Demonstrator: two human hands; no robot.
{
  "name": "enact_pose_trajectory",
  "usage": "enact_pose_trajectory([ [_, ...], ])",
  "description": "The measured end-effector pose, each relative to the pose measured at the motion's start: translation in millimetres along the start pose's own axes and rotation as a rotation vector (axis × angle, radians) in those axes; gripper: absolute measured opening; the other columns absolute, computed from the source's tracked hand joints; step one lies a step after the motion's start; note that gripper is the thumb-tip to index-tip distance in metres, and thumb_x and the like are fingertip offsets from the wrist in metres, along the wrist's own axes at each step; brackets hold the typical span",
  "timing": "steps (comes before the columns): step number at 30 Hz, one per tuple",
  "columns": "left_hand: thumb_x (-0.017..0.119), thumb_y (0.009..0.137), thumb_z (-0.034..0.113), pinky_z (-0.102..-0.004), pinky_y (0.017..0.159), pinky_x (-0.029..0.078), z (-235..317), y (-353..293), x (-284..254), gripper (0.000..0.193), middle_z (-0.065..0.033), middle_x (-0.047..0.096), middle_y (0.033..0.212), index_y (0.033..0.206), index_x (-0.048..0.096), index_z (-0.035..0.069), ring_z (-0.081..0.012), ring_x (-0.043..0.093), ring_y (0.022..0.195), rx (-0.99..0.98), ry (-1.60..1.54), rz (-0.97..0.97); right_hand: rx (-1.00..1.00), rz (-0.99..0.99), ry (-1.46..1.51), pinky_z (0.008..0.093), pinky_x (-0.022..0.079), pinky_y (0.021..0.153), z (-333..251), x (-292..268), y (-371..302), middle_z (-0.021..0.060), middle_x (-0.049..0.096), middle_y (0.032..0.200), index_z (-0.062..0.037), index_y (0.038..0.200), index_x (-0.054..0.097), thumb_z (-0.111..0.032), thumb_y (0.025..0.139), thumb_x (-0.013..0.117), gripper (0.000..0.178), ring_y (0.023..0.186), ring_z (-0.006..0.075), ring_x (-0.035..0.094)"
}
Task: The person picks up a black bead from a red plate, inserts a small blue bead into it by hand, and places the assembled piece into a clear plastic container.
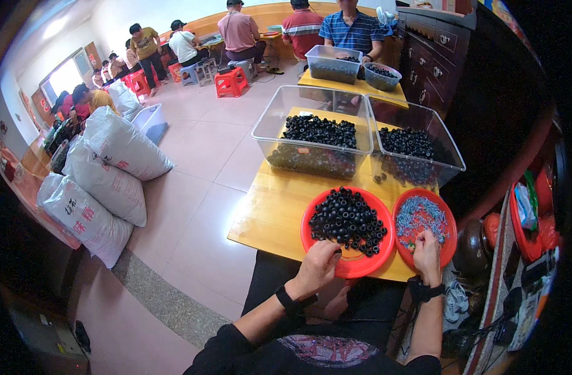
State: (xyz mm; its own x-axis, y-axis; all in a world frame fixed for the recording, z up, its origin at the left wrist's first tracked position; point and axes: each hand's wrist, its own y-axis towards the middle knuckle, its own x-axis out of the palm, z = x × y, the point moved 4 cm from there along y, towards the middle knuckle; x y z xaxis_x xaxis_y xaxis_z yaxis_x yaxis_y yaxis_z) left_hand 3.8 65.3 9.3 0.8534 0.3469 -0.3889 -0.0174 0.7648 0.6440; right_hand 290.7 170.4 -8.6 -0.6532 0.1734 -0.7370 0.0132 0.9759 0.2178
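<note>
We curl our left hand nearly closed at the near edge of the left round red plastic tray, where glossy, stubby, hollow black cylinders lie heaped. Our right hand bunches over slim blue-grey pieces strewn in the right round red plastic tray. We cannot tell what either grips.
</note>
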Motion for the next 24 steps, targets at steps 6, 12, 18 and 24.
enact_pose_trajectory([
  [6,0.058,0.072,-0.006,-0.0367,0.066,0.044,8,-5,0,0.022,-0.0174,0.054,0.082,0.092,0.052,-0.003,-0.0334,0.054,0.076,0.036,-0.038,0.026,-0.049,0.008,-0.103,0.0423,0.044,0.062,-17,-3,-6,0.0232,0.055,0.073,0.0028,0.081,0.048,-0.002,0.077,0.053,0.009,0.071,0.0384,0.057],
  [12,0.059,0.069,-0.006,-0.0365,0.063,0.046,32,-11,18,0.025,-0.0158,0.054,0.082,0.093,0.052,-0.002,-0.0320,0.055,0.074,0.147,-0.123,-0.044,-0.042,0.058,-0.052,0.0381,0.047,0.055,-23,-7,-9,0.0195,0.055,0.069,0.0011,0.080,0.047,0.004,0.075,0.052,0.008,0.065,0.0313,0.061],
  [18,0.060,0.075,-0.003,-0.0340,0.068,0.047,42,-22,35,0.033,-0.0146,0.055,0.087,0.107,0.052,-0.001,-0.0308,0.056,0.080,0.078,-0.296,-0.191,-0.247,0.133,-0.177,0.0409,0.045,0.056,-23,-11,-8,0.0218,0.055,0.070,0.0018,0.079,0.045,0.003,0.077,0.050,0.005,0.068,0.0371,0.060],
  [24,0.056,0.077,-0.005,-0.0329,0.067,0.046,30,-26,36,0.030,-0.0141,0.054,0.087,0.106,0.052,0.000,-0.0285,0.056,0.079,-0.020,-0.328,-0.185,-0.015,0.038,0.138,0.0373,0.044,0.053,-5,-4,-6,0.0175,0.054,0.067,0.0015,0.079,0.046,0.003,0.079,0.050,0.005,0.058,0.0296,0.060],
])
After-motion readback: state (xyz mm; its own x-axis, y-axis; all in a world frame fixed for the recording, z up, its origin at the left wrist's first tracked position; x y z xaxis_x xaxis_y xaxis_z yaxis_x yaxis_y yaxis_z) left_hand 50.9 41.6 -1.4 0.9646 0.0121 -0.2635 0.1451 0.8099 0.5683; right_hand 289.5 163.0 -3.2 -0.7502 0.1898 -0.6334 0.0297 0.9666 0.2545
